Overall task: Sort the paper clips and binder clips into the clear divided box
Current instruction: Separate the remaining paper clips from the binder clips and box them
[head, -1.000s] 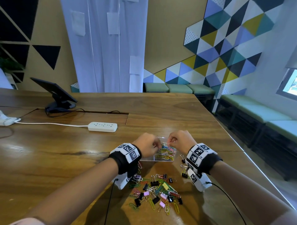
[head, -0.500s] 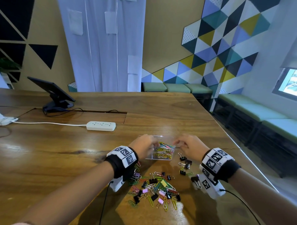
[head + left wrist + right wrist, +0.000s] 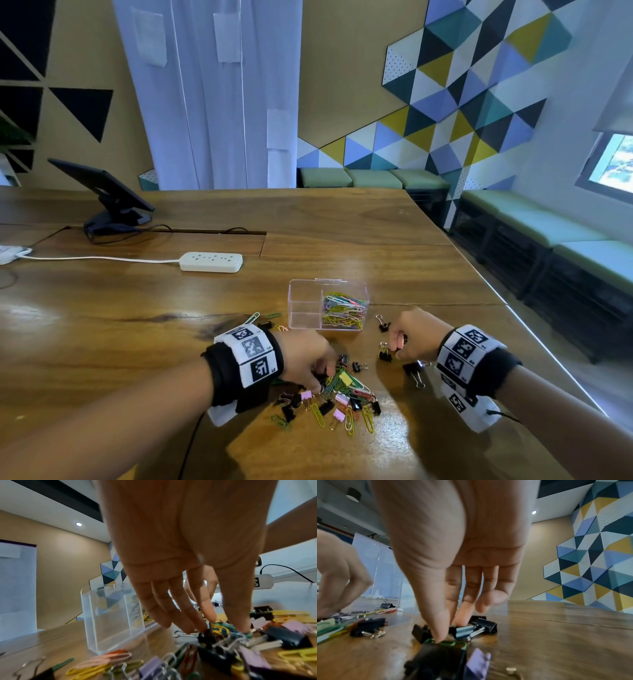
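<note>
The clear divided box (image 3: pixel 301 305) stands on the wooden table; its right compartment holds coloured paper clips (image 3: pixel 344 310) and its left one looks empty. In front of it lies a mixed pile of paper clips and binder clips (image 3: pixel 342 401). My left hand (image 3: pixel 322 380) reaches down into the pile. In the left wrist view its fingertips (image 3: pixel 211 615) are fairly straight and touch the clips, with the box (image 3: pixel 109 620) just behind. My right hand (image 3: pixel 395 351) is right of the pile. Its thumb (image 3: pixel 440 635) and forefingers pinch a small cluster of binder clips (image 3: pixel 464 631) on the table.
Loose binder clips lie near my right wrist (image 3: pixel 416 373) and by the box's right corner (image 3: pixel 383 323). A white power strip (image 3: pixel 211 262) and a tablet on a stand (image 3: pixel 102 195) sit further back on the left. The table's right edge (image 3: pixel 548 359) is close, with benches beyond.
Both hands have drawn back from the box towards me. The left has come down onto the pile, and the right has dropped to the binder clips on the right.
</note>
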`<state>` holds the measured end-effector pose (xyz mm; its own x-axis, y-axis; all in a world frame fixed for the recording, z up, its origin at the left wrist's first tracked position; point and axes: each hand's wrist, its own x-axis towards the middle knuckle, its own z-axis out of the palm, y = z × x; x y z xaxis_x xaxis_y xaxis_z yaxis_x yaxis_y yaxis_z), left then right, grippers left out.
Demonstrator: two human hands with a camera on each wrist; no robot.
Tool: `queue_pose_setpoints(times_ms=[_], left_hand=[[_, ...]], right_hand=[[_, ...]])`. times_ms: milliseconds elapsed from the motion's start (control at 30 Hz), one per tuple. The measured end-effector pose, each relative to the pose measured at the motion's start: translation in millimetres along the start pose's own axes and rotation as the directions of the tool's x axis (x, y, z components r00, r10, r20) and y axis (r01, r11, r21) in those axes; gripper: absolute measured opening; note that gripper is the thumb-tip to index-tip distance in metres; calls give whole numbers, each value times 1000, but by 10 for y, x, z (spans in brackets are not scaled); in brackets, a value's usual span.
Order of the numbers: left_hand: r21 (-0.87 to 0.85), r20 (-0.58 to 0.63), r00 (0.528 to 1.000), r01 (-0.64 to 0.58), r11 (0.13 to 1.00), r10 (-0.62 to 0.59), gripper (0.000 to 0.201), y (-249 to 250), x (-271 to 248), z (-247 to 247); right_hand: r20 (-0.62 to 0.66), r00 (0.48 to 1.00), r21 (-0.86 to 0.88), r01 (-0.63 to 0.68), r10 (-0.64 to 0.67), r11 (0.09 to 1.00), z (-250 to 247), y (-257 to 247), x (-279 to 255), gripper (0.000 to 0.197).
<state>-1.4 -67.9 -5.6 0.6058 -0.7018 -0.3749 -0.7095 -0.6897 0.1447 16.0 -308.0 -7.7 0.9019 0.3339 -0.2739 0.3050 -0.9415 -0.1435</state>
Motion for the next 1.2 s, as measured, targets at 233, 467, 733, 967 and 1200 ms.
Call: queue_pose_setpoints(times_ms=[233,467,733,967,1200], left_hand=[[-36,-24,997,68,997,-69,44,-8,-33,87],[-40,-47,984,173,984,-174,54,111,17,153],[-9,-82,980,183,983,-183,48,205,138,137],[-8,-46,983,178,984,-178,31,192,194,157],[75,-1,989,146,987,-146,29,200,207,175]], right_hand=[[76,996,-49,-39,43,998,32,-9,-35,22],[153,988,-42,36,-30,998,33,-28,-24,17],[217,976,-30,8,-1,1000,59,-74,-43,13],[135,991,-19,21,-18,1000,-9,-125,-69,22],[1,1000,0,2,-2,1000,-39,-175,154,28]])
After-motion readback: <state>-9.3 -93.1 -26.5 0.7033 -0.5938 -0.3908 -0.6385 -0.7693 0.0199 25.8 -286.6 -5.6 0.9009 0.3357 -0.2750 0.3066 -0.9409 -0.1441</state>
